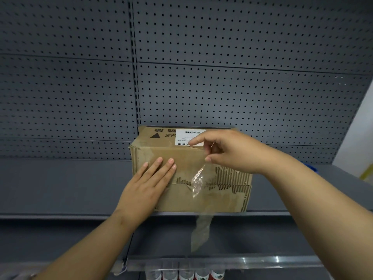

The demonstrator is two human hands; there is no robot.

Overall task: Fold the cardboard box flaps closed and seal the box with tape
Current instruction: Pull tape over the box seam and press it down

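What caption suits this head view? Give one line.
Left hand flat on closed cardboard box; right hand pinches clear tape strip.

A grey metal pegboard wall (222,57), perforated with even rows of small holes, is seen filling the upper view. It is divided by a slotted upright (134,63) and by horizontal panel seams. A dark grey shelf (60,184) is fixed below it, edged at the front by a paler lip. A lower shelf (262,235) is fronted by a clear plastic strip (252,261), beneath which bottles (185,274) with red-and-white labels are partly seen. A pale wall (359,134) is glimpsed at the right. Soft, even light is cast throughout.
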